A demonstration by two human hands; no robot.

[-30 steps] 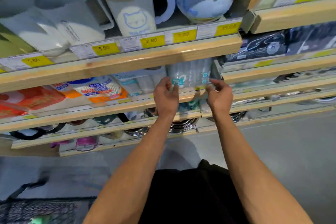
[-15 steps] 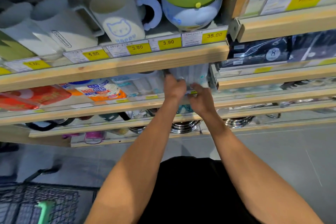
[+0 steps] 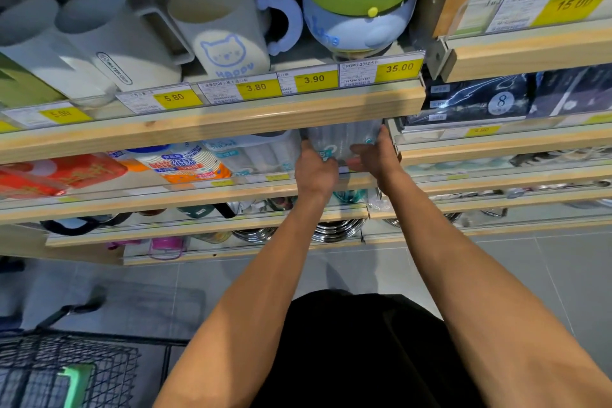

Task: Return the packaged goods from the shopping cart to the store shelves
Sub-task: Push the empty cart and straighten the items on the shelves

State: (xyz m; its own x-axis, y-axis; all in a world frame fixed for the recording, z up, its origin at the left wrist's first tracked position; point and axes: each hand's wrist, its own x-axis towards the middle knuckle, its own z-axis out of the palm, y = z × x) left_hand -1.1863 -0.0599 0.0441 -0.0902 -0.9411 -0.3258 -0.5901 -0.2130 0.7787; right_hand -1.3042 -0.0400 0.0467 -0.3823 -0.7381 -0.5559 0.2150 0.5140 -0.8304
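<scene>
Both hands, left hand (image 3: pixel 314 172) and right hand (image 3: pixel 376 157), grip the cup pack (image 3: pixel 344 139) (clear plastic); we judge shelving nearly finished, release next.

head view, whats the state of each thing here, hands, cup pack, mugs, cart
left hand: grips the clear cup pack's left side
right hand: grips its right side
clear cup pack: lying on the second shelf
cat mug: tilted, mouth open
shopping cart: parked on the floor
</scene>
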